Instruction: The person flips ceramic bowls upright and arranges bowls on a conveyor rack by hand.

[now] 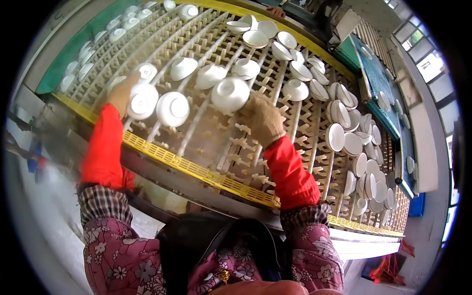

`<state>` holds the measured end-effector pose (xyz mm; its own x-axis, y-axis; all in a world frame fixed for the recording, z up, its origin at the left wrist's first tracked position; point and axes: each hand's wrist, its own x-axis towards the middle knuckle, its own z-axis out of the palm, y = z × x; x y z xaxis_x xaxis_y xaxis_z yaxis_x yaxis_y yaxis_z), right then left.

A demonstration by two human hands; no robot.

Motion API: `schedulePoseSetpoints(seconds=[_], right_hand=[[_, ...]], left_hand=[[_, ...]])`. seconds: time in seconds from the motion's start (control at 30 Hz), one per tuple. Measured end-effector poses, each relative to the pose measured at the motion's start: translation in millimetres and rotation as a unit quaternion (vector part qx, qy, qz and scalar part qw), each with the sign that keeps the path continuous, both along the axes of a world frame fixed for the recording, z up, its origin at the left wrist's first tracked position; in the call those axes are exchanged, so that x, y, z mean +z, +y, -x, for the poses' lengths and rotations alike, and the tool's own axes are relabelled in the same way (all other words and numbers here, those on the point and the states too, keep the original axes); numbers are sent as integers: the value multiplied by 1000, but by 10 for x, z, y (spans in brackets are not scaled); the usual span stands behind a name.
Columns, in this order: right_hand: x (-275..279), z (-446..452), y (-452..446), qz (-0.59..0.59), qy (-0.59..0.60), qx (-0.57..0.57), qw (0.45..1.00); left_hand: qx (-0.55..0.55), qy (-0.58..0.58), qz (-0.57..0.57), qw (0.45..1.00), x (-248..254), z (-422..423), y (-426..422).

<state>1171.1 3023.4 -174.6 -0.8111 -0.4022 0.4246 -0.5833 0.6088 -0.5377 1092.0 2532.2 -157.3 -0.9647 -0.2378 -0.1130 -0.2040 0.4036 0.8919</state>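
Note:
White bowls lie on a pegged conveyor rack in front of me. My left hand, in a tan glove, is closed at the left side of an upside-down bowl, its fingertips partly hidden. Beside that bowl sits another overturned bowl, its foot ring facing up. My right hand, gloved as well, grips the right edge of a bowl whose base is turned toward me; the thumb and fingers are partly out of sight. Behind these are more overturned bowls, including one at the middle.
Many loose bowls are heaped on the right part of the rack. A yellow perforated rail runs along the near edge. At the right, a blue-green belt carries several bowls. Another person's hand shows at the far edge.

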Motion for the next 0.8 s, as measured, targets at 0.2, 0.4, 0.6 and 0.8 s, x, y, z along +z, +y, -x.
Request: schedulePoseSetpoints(seconds=[0.2,0.4,0.6,0.8], right_hand=[[121,-248,1033,85,30,-295,951],[-417,-635,2323,-175,23,-470,865],[-184,-525,2239,-37,57,-279,958],[427,254,1035,679,-319,-147,644]], left_hand=[[-136,201,410,879,-121,30,313],[40,48,438,897,197,-215,739],[-44,-16,422,905,161,-137,839],[17,110,241,964,-97,-59,245]])
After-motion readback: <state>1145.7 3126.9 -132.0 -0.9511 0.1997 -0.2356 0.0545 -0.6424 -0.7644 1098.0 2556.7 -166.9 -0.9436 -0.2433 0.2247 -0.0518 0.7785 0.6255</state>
